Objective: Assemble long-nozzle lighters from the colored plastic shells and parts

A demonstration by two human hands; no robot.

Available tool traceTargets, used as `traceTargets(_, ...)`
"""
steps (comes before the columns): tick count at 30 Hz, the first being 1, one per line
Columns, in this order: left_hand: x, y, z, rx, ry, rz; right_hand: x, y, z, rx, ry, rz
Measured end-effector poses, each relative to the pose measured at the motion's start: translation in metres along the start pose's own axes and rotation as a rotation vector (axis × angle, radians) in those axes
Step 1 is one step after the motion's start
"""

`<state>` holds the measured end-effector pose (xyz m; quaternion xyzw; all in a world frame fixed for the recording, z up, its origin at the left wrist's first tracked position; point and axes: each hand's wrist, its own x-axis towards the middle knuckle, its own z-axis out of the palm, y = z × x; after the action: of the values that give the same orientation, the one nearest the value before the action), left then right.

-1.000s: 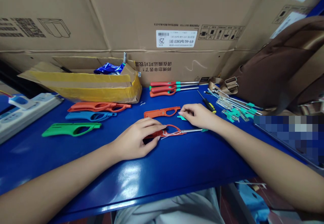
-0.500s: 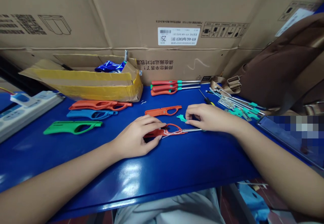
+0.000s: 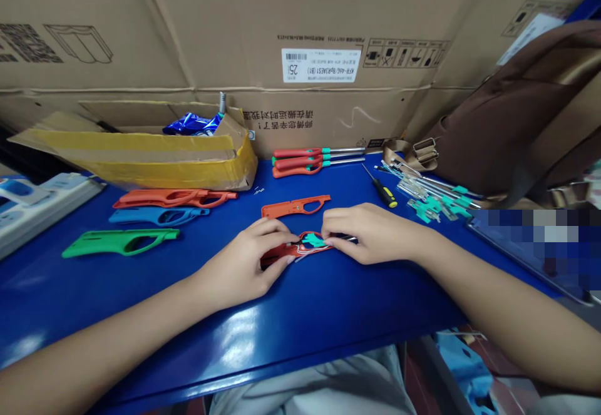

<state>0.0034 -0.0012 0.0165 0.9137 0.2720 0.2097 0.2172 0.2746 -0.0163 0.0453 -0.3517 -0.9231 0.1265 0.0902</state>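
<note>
My left hand (image 3: pixel 244 261) grips the near orange lighter shell half (image 3: pixel 277 255) with its thumb and fingers, pressing it to the table. Thin white wires (image 3: pixel 307 253) lie across its handle loop. Between finger and thumb, my right hand (image 3: pixel 369 232) pinches a teal plastic trigger piece (image 3: pixel 312 240) over that loop. A metal tube runs out from the shell's right end, partly hidden by my right hand. Just behind lies another orange shell half (image 3: pixel 285 208), untouched.
Green (image 3: pixel 103 243), blue (image 3: pixel 136 216) and orange-red shells (image 3: pixel 154 198) lie left. Assembled lighters (image 3: pixel 295 163) sit at the back. A screwdriver (image 3: pixel 385 193), loose teal parts with metal tubes (image 3: pixel 429 206), and a brown bag (image 3: pixel 507 114) are right. A yellow-taped box (image 3: pixel 183 163) stands back left.
My right hand has brought the teal trigger piece left and down, from beside the shell to over its loop. My left hand keeps its hold. The view has shifted slightly.
</note>
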Motion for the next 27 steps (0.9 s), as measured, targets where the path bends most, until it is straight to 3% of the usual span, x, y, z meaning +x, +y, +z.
traceTargets(7, -0.002, 0.004, -0.001, 0.075, -0.063, -0.057, 0.003, 0.000, 0.005, -0.049, -0.008, -0.039)
traceTargets(17, -0.002, 0.004, 0.001, 0.107, -0.035, -0.056, 0.004, -0.001, 0.006, -0.049, 0.008, -0.065)
traceTargets(27, -0.005, 0.013, -0.001, 0.150, -0.056, -0.134, 0.004, -0.002, 0.008, 0.209, 0.059, -0.050)
